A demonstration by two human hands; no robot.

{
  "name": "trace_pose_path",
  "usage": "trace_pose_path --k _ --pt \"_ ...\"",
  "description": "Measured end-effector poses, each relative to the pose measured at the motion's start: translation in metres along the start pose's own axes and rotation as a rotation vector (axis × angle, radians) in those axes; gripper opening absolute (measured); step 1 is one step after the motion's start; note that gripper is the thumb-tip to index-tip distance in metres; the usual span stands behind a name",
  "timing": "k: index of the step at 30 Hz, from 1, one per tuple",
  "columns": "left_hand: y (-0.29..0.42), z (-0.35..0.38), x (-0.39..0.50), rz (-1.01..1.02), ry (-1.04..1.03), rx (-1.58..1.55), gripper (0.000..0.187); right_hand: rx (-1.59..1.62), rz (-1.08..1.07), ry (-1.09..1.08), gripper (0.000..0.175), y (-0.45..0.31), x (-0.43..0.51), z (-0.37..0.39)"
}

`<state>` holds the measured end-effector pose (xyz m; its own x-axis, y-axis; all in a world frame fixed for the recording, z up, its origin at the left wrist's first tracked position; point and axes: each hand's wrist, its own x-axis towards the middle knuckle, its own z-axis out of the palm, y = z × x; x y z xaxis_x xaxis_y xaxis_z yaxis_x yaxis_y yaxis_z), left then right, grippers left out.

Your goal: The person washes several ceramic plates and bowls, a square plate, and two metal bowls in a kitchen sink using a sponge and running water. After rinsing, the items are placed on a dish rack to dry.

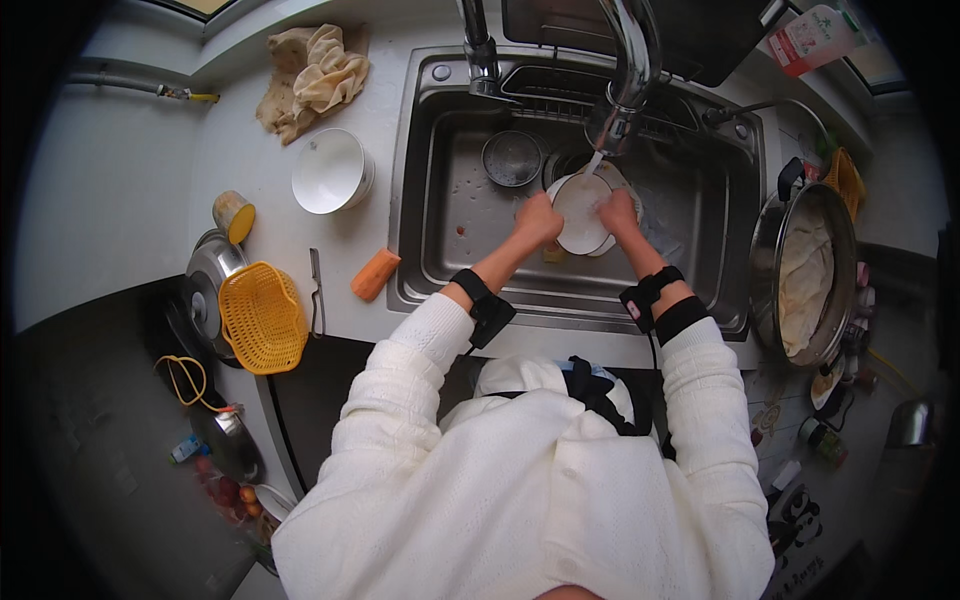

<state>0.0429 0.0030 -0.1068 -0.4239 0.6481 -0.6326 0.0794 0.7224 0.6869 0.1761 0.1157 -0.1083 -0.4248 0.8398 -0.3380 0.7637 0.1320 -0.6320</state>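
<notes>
In the head view, a white bowl (582, 216) is under the running stream of a chrome faucet (621, 112), over the stainless-steel sink (480, 281). My left hand (538, 219) grips its left rim. On the right side, my right hand (619, 213) is at the bowl, with fingers closed on the rim or inside wall; they are partly blurred. Beneath the bowl lies a patterned plate (613, 177), mostly hidden. A round metal strainer or cup (512, 159) stands behind my left hand. A small yellowish piece (553, 253) lies on the sink floor below the bowl.
Left of the sink are a white bowl (330, 171), a crumpled cloth (330, 75), a peeled carrot piece (375, 274), a peeler (317, 292) and a yellow plastic basket (262, 319). A steel pot (766, 274) holding a cloth stands at the right. A second faucet (482, 60) rises behind the sink.
</notes>
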Motion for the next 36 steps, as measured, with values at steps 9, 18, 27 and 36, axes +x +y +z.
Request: trace_pose_path --k 9,18,27,36 --pt "0.025 -0.023 -0.002 0.035 -0.058 -0.109 0.036 -0.548 -0.694 -0.033 0.021 -0.062 0.023 -0.003" --pt "0.011 -0.011 -0.007 0.075 0.011 -0.49 0.043 0.213 0.306 -0.044 0.039 -0.023 -0.021 -0.002" --pt "0.012 -0.025 -0.003 0.309 0.159 0.158 0.031 -0.561 -0.551 0.07 0.015 -0.079 0.001 -0.034" --pt "0.027 -0.033 -0.006 0.275 0.238 -0.037 0.033 -0.317 -0.314 0.2 0.017 -0.047 -0.014 -0.019"
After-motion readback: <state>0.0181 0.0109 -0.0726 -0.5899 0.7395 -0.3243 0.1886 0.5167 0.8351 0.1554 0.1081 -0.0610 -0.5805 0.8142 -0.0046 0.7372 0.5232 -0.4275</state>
